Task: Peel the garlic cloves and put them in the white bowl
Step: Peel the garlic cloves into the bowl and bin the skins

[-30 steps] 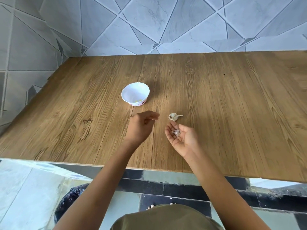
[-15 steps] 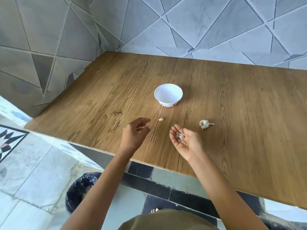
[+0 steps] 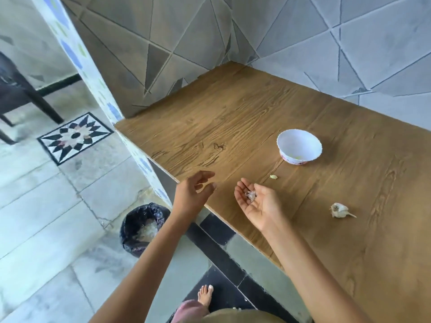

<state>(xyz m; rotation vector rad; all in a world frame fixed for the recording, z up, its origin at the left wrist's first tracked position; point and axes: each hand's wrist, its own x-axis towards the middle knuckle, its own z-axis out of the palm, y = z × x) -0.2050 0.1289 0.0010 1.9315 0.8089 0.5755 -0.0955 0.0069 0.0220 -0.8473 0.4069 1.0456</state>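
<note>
My right hand (image 3: 257,202) lies palm up over the wooden counter (image 3: 233,122), cupping a small wad of papery garlic skin (image 3: 250,195). My left hand (image 3: 193,194) hovers at the counter's near-left edge with loosely spread fingers and holds nothing. A small peeled clove (image 3: 273,176) lies on the wood between my right hand and the white bowl (image 3: 299,146). The bowl stands farther back with a pale bit inside. The rest of the garlic bulb (image 3: 340,210) lies to the right of my right hand.
A black-lined bin (image 3: 142,227) with pale skins in it stands on the tiled floor below the counter's left corner. A tiled wall backs the counter. A dark chair (image 3: 21,94) is at far left. My bare foot (image 3: 205,294) shows below.
The view has swung left and down, bringing the floor and bin into sight. My left hand has drifted toward the counter's edge. My right hand still cups the skin.
</note>
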